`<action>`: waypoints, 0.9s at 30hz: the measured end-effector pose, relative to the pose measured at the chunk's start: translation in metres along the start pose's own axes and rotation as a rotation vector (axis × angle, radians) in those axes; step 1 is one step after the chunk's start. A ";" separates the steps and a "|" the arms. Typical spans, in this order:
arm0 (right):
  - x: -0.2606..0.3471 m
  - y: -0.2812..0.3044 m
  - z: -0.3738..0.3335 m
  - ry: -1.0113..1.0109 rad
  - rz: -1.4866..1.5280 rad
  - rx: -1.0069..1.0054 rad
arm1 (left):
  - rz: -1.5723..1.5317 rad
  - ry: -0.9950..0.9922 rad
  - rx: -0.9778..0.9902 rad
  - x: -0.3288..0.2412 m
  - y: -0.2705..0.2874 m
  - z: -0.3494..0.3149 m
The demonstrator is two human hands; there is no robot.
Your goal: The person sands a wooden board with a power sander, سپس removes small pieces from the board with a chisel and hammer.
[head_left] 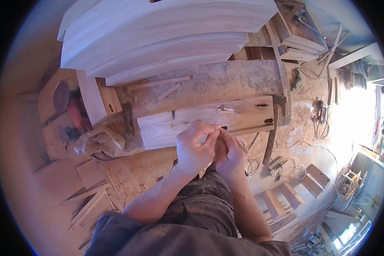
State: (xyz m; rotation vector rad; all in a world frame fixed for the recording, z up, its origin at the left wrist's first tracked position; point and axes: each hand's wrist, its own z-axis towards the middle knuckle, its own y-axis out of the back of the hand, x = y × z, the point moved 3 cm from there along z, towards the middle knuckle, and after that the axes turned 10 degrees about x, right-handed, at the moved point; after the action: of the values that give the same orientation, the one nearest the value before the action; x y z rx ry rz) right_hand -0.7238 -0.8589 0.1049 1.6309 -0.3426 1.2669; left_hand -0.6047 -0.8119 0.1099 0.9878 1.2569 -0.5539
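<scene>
My left hand [197, 144] and my right hand [231, 155] meet close in front of me, their fingertips pinched together. What they pinch is too small and too covered by the fingers to name; a brownish patch shows between the palms. Just beyond them lies a pale wooden board [192, 117] on the workbench. It has dark oval holes near its right end and a dark knot toward the left. On its top rests a small whitish crumpled scrap [227, 109].
Large pale panels [158, 40] are stacked across the bench [243, 79]. Thin wood strips [160, 83] lie in front of them. A clamp [271, 141] stands at the board's right end. Left is a red power tool [79, 112]; cables and wooden pieces [291, 195] lie on the right floor.
</scene>
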 end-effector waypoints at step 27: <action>-0.041 0.007 0.002 -0.581 0.655 0.094 | 0.146 0.529 0.316 0.060 0.021 0.005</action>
State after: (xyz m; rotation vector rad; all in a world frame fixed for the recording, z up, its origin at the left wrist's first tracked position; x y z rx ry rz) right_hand -0.7444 -0.8775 0.0741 2.0380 -1.2719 1.2453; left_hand -0.5690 -0.7962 0.0592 1.5482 1.5723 -0.3934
